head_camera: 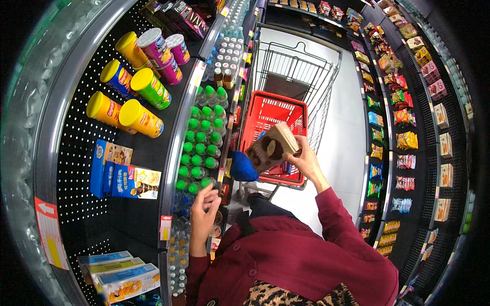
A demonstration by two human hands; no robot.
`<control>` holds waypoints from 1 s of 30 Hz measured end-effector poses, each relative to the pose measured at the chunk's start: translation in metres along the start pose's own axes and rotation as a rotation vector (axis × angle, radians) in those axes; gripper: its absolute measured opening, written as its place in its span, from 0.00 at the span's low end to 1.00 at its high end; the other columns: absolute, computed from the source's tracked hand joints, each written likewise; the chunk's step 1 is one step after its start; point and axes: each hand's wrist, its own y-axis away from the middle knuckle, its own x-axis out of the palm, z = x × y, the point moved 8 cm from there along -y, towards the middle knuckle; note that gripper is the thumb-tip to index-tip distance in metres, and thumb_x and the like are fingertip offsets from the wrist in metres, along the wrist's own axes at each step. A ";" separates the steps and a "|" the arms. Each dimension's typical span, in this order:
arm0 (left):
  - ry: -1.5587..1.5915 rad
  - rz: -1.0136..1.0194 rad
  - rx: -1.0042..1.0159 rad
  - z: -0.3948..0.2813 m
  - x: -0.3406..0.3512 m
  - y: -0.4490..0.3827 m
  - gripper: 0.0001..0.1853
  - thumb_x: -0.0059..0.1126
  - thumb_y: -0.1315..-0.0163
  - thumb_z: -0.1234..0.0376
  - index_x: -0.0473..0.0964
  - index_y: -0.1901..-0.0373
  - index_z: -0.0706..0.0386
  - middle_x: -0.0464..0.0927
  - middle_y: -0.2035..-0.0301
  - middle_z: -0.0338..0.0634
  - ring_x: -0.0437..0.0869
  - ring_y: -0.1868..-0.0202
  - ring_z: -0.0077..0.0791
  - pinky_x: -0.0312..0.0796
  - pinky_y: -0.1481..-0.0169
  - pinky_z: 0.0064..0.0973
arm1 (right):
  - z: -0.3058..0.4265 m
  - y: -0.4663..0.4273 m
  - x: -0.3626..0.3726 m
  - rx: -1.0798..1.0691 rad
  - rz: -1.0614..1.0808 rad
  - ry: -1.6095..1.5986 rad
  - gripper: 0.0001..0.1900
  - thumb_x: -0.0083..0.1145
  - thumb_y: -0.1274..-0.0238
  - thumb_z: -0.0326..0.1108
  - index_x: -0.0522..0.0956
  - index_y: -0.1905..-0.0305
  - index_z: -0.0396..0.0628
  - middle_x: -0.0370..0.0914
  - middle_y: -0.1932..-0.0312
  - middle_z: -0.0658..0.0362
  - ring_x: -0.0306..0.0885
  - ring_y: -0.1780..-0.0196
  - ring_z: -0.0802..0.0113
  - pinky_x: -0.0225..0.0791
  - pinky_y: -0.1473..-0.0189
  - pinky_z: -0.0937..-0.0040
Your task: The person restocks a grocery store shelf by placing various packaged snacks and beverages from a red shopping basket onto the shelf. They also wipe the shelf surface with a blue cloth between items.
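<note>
My right hand (305, 160) grips the end of a brown-and-beige snack carton (271, 147). The carton is tilted above a red plastic shopping basket (300, 100), hiding part of its inside. Some blue packaging (285, 168) shows low in the basket, mostly covered. The basket sits at the near end of a wire shopping cart (325, 76). A blue object (244, 167), too unclear to name, is beside the carton's lower left corner. My left hand (204, 212) holds nothing. Its fingers are loosely bent next to green-capped bottles (200, 148) on the left shelf.
On the upper left shelf are canisters of chips (141, 118), blue biscuit boxes (126, 172) and white Franzzi boxes (128, 283). The metal shelf edge (180, 126) runs close to my left arm. Across the white floor (342, 153), right-hand shelves hold snack bags (406, 140) and small cartons (446, 176).
</note>
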 end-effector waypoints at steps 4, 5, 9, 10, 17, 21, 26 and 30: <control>-0.012 -0.008 -0.121 0.025 -0.002 0.020 0.22 0.61 0.25 0.68 0.74 0.32 0.63 0.85 0.47 0.48 0.86 0.47 0.29 0.77 0.43 0.28 | -0.102 -0.021 0.022 0.102 -0.146 0.162 0.42 0.74 0.48 0.44 0.67 0.30 0.37 0.83 0.47 0.36 0.84 0.43 0.41 0.76 0.41 0.53; -0.017 -0.003 -0.157 0.029 -0.002 0.024 0.22 0.61 0.25 0.68 0.74 0.32 0.63 0.85 0.46 0.48 0.86 0.47 0.29 0.77 0.44 0.27 | -0.131 -0.026 0.030 0.152 -0.152 0.208 0.43 0.74 0.49 0.45 0.67 0.31 0.37 0.84 0.48 0.36 0.84 0.44 0.41 0.76 0.42 0.52; 0.051 -0.100 -0.234 0.047 -0.008 0.044 0.21 0.60 0.25 0.68 0.74 0.33 0.64 0.85 0.48 0.47 0.85 0.51 0.24 0.77 0.47 0.24 | -0.221 -0.035 0.076 0.295 -0.161 0.179 0.38 0.71 0.46 0.52 0.72 0.40 0.32 0.84 0.52 0.33 0.86 0.48 0.39 0.77 0.46 0.51; 0.067 -0.116 -0.239 0.052 -0.009 0.047 0.21 0.60 0.25 0.68 0.74 0.34 0.64 0.85 0.48 0.47 0.85 0.52 0.24 0.77 0.48 0.24 | -0.231 -0.033 0.087 0.394 -0.101 0.142 0.38 0.71 0.45 0.53 0.72 0.42 0.30 0.84 0.54 0.32 0.86 0.48 0.40 0.77 0.46 0.51; 0.053 -0.140 -0.262 0.041 -0.010 0.047 0.19 0.58 0.24 0.67 0.75 0.35 0.64 0.85 0.48 0.47 0.85 0.51 0.26 0.78 0.47 0.25 | -0.345 -0.029 0.161 0.473 -0.175 0.086 0.23 0.72 0.41 0.47 0.83 0.65 0.32 0.84 0.75 0.50 0.87 0.71 0.61 0.78 0.71 0.59; 0.043 -0.183 -0.204 0.047 -0.021 0.051 0.18 0.57 0.23 0.68 0.75 0.35 0.64 0.85 0.48 0.47 0.85 0.50 0.27 0.78 0.46 0.26 | -0.344 -0.031 0.178 0.458 0.025 0.183 0.29 0.68 0.37 0.51 0.79 0.57 0.27 0.85 0.64 0.39 0.87 0.62 0.50 0.78 0.62 0.54; 0.052 -0.329 -0.163 0.032 -0.048 0.058 0.17 0.57 0.23 0.69 0.76 0.37 0.64 0.85 0.49 0.48 0.86 0.51 0.28 0.77 0.45 0.27 | -0.314 -0.020 0.152 0.463 0.186 0.447 0.35 0.59 0.34 0.56 0.72 0.44 0.27 0.82 0.52 0.27 0.84 0.45 0.34 0.76 0.43 0.44; 0.024 -0.504 -0.072 0.004 -0.084 0.065 0.15 0.56 0.23 0.69 0.76 0.39 0.65 0.84 0.52 0.45 0.87 0.54 0.27 0.78 0.47 0.25 | -0.250 -0.023 0.119 0.298 0.123 0.352 0.31 0.65 0.36 0.53 0.78 0.46 0.32 0.86 0.57 0.35 0.88 0.53 0.45 0.79 0.51 0.51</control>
